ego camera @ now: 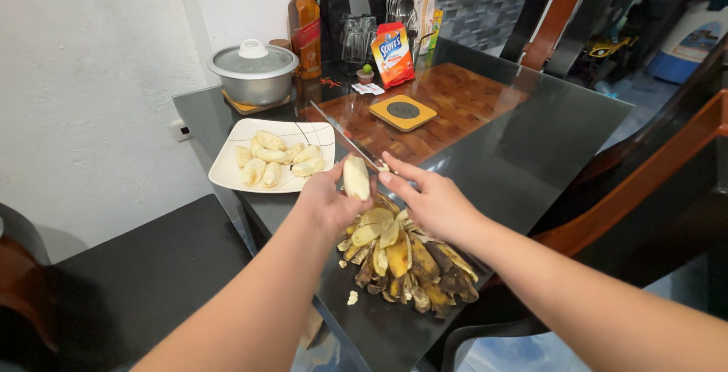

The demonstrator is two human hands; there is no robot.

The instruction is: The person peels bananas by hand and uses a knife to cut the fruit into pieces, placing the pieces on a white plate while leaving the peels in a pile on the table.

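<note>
Beneath both hands, a dark glass table [531, 137] is spread, with a wooden inlay seen past the fingertips. Beyond the left hand [327, 204], at the far corner, a lidded metal pot [252, 74] is set, and nearer, just ahead and to the left of that hand, a white square plate [227, 171] is laid with peeled bananas [277, 161]. Directly under the two hands, a heap of banana peels [406, 260] is piled, yellow and browned. The left hand is curled around a peeled banana [356, 178], which is gripped upright between thumb and fingers, above the heap. The right hand [434, 201] is closed around the handle of a knife [349, 138], whose long blade is pointed away toward the plate, passing just behind the held banana.
</note>
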